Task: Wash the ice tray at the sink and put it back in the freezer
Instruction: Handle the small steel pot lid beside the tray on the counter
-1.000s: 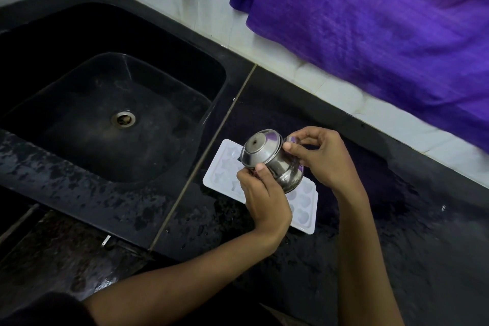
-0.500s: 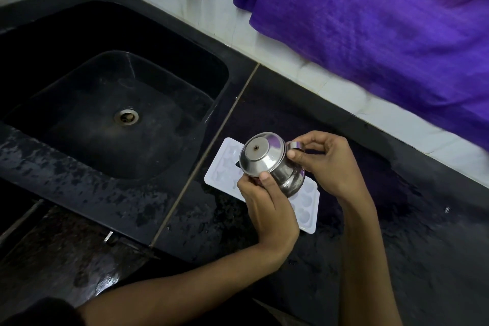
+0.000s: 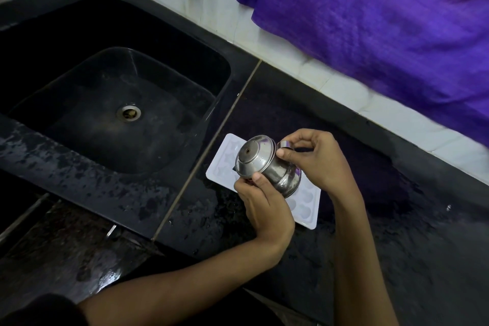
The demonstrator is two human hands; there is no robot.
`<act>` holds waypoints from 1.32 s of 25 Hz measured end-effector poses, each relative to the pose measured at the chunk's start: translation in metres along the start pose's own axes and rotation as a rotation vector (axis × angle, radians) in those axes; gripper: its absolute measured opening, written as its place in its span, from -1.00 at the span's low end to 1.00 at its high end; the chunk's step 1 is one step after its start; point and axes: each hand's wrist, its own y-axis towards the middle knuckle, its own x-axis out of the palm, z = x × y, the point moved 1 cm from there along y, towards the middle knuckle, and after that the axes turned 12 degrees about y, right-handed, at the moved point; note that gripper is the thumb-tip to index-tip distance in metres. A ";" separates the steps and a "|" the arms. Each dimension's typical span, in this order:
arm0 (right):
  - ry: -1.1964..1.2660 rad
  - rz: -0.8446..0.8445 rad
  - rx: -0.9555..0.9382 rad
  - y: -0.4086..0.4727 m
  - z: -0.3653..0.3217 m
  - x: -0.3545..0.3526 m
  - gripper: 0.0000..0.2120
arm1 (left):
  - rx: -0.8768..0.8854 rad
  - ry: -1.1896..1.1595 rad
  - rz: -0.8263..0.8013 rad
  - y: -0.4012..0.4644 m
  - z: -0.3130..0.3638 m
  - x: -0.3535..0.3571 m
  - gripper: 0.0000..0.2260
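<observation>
The ice tray [image 3: 304, 204] lies flat on the dark wet surface [image 3: 397, 246] just right of the sink [image 3: 119, 114], directly under what you are holding. Both your hands are busy with a small steel pot [image 3: 267, 167] tipped on its side above it: your left hand [image 3: 264, 206] grips it from below with curled fingers, and your right hand [image 3: 315, 164] pinches its handle near the rim. If the wet metal slips from that pinch, it would likely drop onto the tray and could crack the thin plastic or knock it across the slick surface.
</observation>
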 end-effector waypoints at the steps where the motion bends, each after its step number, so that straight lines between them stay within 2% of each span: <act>1: -0.008 -0.002 -0.001 0.000 0.000 0.000 -0.90 | -0.004 0.000 0.001 0.000 0.000 0.000 -0.74; 20: 0.006 0.012 -0.001 -0.001 -0.001 -0.001 -0.90 | 0.007 0.016 -0.009 0.000 -0.001 -0.002 -0.72; 29: 0.149 0.060 0.032 -0.001 0.012 -0.009 -0.91 | 0.174 0.052 -0.030 -0.003 -0.003 -0.002 -0.68; 33: 0.278 0.092 -0.006 -0.002 0.013 -0.011 -0.87 | 0.265 0.036 -0.032 0.000 -0.001 -0.003 -0.51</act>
